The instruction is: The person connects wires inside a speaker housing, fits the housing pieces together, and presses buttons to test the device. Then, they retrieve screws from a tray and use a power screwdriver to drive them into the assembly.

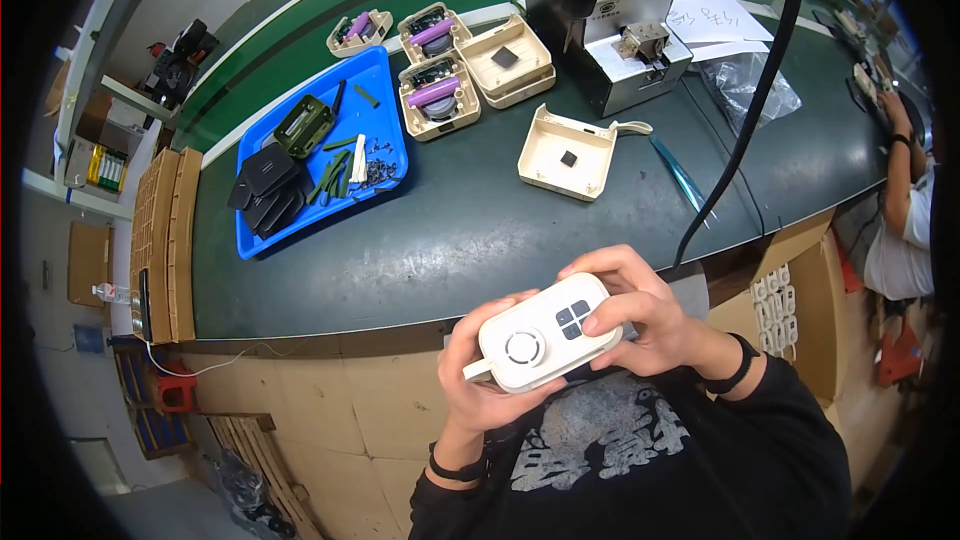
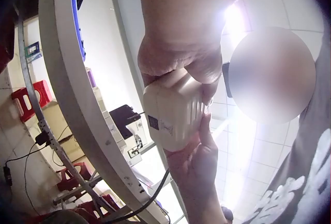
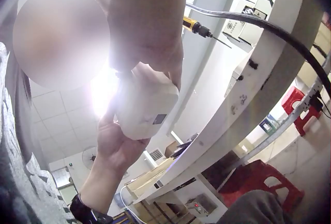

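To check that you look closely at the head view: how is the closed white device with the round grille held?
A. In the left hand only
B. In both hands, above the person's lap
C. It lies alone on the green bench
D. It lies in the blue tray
B: the left hand and right hand both grip the closed white device, held short of the green bench.
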Motion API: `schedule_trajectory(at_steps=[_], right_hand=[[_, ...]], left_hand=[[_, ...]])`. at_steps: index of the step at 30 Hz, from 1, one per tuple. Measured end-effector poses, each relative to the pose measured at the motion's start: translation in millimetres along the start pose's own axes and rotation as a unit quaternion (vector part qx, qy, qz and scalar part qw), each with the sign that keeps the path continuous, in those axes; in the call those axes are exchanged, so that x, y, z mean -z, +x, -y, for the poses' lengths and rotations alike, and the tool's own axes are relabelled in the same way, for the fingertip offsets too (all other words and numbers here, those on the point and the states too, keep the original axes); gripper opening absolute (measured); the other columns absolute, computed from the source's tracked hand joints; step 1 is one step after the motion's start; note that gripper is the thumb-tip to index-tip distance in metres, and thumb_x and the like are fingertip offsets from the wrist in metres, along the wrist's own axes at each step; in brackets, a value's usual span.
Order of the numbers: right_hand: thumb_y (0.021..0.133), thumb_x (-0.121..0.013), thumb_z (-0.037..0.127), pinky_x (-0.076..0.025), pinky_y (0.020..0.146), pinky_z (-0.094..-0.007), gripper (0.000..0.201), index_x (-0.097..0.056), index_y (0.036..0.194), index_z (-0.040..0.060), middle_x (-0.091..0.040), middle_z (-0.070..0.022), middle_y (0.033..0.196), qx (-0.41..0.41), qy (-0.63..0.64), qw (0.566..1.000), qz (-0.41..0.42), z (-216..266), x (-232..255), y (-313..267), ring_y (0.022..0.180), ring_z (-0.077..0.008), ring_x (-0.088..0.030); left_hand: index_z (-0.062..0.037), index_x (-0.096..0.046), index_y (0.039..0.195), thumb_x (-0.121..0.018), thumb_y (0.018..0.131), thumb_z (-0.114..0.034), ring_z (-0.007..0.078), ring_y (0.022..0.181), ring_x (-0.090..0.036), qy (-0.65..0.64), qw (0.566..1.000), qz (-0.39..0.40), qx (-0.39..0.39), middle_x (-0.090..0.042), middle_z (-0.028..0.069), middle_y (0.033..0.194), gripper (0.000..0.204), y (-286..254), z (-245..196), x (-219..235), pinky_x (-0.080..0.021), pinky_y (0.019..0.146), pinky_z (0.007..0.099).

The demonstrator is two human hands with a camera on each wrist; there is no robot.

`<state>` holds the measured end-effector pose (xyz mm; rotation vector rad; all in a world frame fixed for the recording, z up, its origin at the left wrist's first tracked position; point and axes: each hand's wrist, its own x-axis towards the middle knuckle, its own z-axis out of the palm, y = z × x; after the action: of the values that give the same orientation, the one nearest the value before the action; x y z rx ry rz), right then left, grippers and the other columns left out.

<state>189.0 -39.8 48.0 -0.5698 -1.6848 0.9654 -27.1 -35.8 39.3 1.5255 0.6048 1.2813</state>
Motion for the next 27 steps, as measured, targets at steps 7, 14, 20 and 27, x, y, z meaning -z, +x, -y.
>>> schedule_trajectory(at_steps=[7,14,20,27], right_hand=[[0.08,-0.078,0.011,-0.048,0.099,-0.0435,0.041,-0.061,0.117,0.0079,-0.044,-0.0226,0.13,-0.002,0.001,1.0,0.001,-0.5,-0.4,-0.9,0.119,-0.0347,-0.053],[0.079,-0.079,0.01,-0.049,0.098,-0.0428,0.04,-0.062,0.116,0.0073,-0.044,-0.0225,0.13,-0.002,0.001,1.0,-0.002,-0.4,0.2,-1.5,0.119,-0.0339,-0.053],[0.086,-0.076,0.025,-0.05,0.093,-0.0421,0.039,-0.055,0.117,0.0135,-0.044,-0.0248,0.129,0.003,-0.042,0.999,0.011,-1.6,1.5,-1.0,0.113,-0.0324,-0.056],[0.085,-0.076,0.021,-0.051,0.095,-0.0438,0.037,-0.056,0.115,0.0133,-0.044,-0.0244,0.128,-0.016,-0.062,0.998,0.029,1.1,4.9,1.7,0.118,-0.0364,-0.055]], left_hand=[[0.0054,-0.046,0.13,-0.09,0.064,-0.006,0.0357,0.119,-0.06,-0.005,1.0,0.001,0.005,-0.06,0.0273,0.123,0.081,-1.0,0.5,0.6,-0.05,0.1,0.0447],[0.0054,-0.046,0.13,-0.091,0.063,-0.006,0.0353,0.118,-0.06,0.001,1.0,0.003,0.006,-0.06,0.0273,0.123,0.081,-0.3,0.2,0.1,-0.051,0.1,0.0441],[0.0053,-0.046,0.13,-0.091,0.064,-0.007,0.0351,0.118,-0.061,0.005,1.0,0.003,0.009,-0.061,0.0273,0.123,0.081,0.4,0.6,-0.4,-0.051,0.099,0.0437],[0.0049,-0.047,0.129,-0.09,0.064,-0.008,0.0347,0.117,-0.061,0.016,1.0,-0.006,-0.001,-0.061,0.027,0.122,0.079,2.1,0.2,-0.7,-0.051,0.099,0.0437]])
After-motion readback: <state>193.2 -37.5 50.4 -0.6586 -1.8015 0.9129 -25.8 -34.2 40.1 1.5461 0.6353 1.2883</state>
